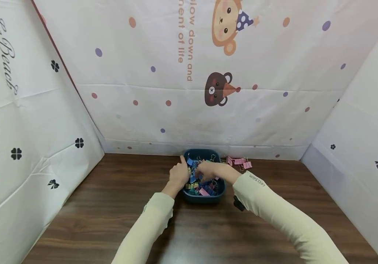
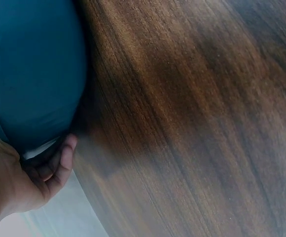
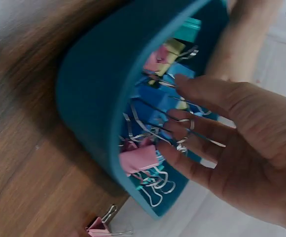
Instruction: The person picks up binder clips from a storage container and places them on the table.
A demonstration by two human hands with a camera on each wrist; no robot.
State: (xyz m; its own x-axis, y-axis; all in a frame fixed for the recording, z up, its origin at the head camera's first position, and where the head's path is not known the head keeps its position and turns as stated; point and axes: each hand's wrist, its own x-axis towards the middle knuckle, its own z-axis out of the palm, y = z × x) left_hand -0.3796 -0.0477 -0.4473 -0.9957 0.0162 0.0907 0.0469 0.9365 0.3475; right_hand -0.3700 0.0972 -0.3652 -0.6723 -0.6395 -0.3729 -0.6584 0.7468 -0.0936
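A dark teal plastic bin (image 1: 203,199) holds a heap of binder clips (image 3: 150,106) in blue, pink, yellow and green, with wire handles sticking up. At the bin's left side, my left hand (image 1: 180,173) grips the rim, its fingers (image 2: 64,160) curled against the outer wall in the left wrist view. My right hand (image 3: 222,133) reaches over the opening into the heap. Its thumb and fingers are spread apart among the clips, the fingertips touching blue clips and their wires.
Several pink binder clips (image 1: 239,161) lie on the brown wooden table (image 1: 109,205) just right of the bin. Behind the bin rises a white printed sheet (image 1: 162,117), with more sheets at both sides. A small black object (image 1: 239,204) shows beside the right sleeve.
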